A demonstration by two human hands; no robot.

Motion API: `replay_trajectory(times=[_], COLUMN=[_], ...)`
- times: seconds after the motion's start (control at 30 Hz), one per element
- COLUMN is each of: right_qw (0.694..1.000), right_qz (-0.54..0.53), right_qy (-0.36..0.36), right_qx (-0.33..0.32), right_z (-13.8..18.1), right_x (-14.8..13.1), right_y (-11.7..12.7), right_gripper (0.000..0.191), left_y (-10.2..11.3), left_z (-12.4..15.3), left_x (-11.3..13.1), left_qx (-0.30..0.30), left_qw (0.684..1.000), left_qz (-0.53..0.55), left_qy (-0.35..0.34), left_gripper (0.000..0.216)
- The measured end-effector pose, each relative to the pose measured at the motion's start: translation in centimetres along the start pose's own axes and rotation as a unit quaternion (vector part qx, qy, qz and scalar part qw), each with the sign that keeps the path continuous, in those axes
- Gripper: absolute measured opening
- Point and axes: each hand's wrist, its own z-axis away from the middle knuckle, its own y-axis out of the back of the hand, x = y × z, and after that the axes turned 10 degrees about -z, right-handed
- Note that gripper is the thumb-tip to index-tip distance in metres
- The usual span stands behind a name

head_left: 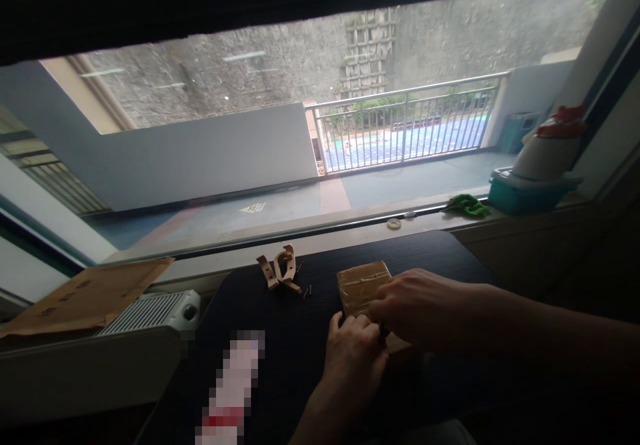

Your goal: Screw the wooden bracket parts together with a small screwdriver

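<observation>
both hands curl closed on the wooden block (363,287): left hand (353,351), right hand (420,308).

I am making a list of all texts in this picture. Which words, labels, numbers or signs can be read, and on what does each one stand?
No text can be read.
Cardboard sheet on the left: dark printed marks, too blurred to read.
Yellow triangle sign on the balcony floor outside: too small to read.
Wooden block under both hands: no print visible.
</observation>
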Motion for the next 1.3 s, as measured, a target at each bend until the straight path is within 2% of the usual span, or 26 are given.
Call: replay_trajectory(times=[0.17, 0.33, 0.5, 0.67, 0.87, 1.03, 1.17, 1.3], right_qw=[1.0, 0.999, 0.999, 1.0, 1.0, 1.0, 1.0, 1.0], right_qz=[-0.002, 0.002, 0.027, 0.012, -0.018, 0.007, -0.002, -0.012], right_qy=[-0.019, -0.044, -0.019, 0.009, -0.004, -0.028, -0.009, -0.002], right_qx=[0.017, 0.008, -0.021, -0.008, 0.005, 0.01, -0.011, -0.009], right_z=[0.0, 0.5, 0.5, 0.0, 0.1, 0.5, 0.7, 0.4], right_x=[0.7, 0.0, -0.4, 0.4, 0.7, 0.3, -0.1, 0.2], right_y=[-0.9, -0.1, 0.5, -0.5, -1.0, -0.2, 0.6, 0.4], right_gripper=[0.009, 0.006, 0.013, 0.012, 0.008, 0.006, 0.013, 0.011], left_y=[0.1, -0.1, -0.1, -0.1, -0.1, 0.0, -0.1, -0.1], left_z=[0.1, 0.1, 0.0, 0.0, 0.1, 0.2, 0.1, 0.1], left_x=[0.1, 0.0, 0.0, -0.1, -0.1, 0.0, -0.1, -0.2], left_qx=[-0.002, 0.003, 0.006, -0.004, -0.003, -0.016, -0.005, -0.004], left_qw=[1.0, 1.0, 1.0, 1.0, 1.0, 1.0, 1.0, 1.0], left_qz=[-0.003, -0.003, -0.001, 0.001, 0.003, 0.004, 0.002, 0.0], left_qy=[0.0, -0.004, -0.002, 0.004, -0.004, -0.001, -0.004, -0.007], left_gripper=[0.016, 0.012, 0.008, 0.008, 0.016, 0.012, 0.011, 0.018])
